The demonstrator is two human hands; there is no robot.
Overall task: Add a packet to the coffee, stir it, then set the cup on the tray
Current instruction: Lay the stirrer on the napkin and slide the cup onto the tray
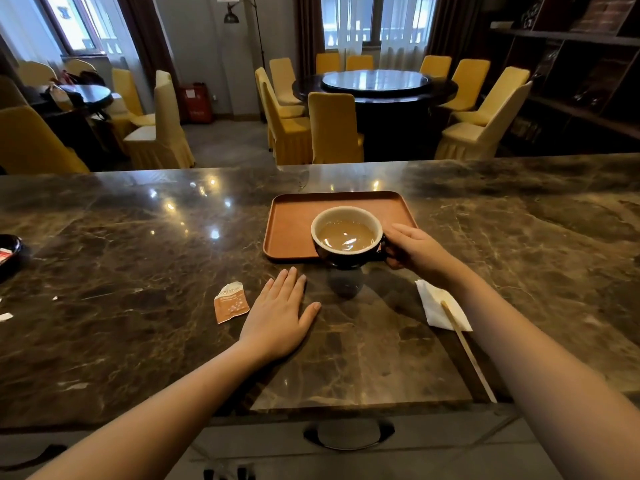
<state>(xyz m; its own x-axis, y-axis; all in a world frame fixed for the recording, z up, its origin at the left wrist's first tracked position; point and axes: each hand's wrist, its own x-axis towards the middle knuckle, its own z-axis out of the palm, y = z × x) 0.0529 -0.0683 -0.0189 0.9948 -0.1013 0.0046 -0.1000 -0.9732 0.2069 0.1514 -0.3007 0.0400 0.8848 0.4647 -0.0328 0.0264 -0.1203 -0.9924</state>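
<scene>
At far left, on the marble counter, part of a dark dish cut by the frame edge, with something red and white inside, too small to tell. Just below it, small white scraps of paper near the edge.

Further right, a torn-open orange packet lying flat on the counter, its ripped white top pointing away, just beside the left hand. Left hand released, palm down, fingers spread and flat on the stone, grasping nothing, thumb pointing toward the cup's dim reflection in the polish.

Beyond the hand, an orange-brown tray with rounded corners and a low rim, resting on the counter. At the tray's near right corner, a dark cup with a pale inner wall, filled with milky light-brown coffee, upright. Cup apparently lifted, its base over the tray's near edge; cannot tell for certain whether touching the tray.

Right of the cup, the right hand clenched around the cup's handle, fingers curled through and under it, back of the hand up.

Nearer and further right, a white napkin on the counter with a thin wooden stirrer laid across it, one end on the napkin, the other reaching toward the counter's near edge, partly behind the right forearm.
</scene>
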